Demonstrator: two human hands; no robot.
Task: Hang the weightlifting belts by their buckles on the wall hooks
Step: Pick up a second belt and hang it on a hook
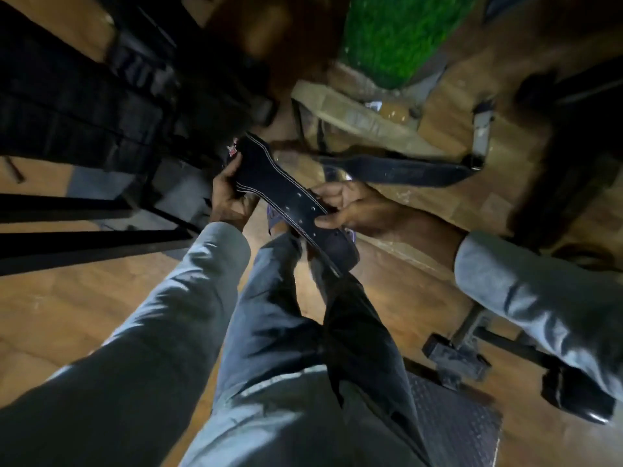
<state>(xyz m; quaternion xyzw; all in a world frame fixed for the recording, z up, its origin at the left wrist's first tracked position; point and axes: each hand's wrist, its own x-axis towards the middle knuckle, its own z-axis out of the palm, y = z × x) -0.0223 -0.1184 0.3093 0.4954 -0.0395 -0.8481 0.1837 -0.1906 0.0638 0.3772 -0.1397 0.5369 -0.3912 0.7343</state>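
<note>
the left hand [226,193] has its fingers curled around the wide padded end of a black leather weightlifting belt with white stitching [290,193], while the right hand [350,207] pinches the narrow, hole-punched strap. a second dark belt [397,170] lies, seemingly flat, on the wooden floor [101,298] beyond.
</note>
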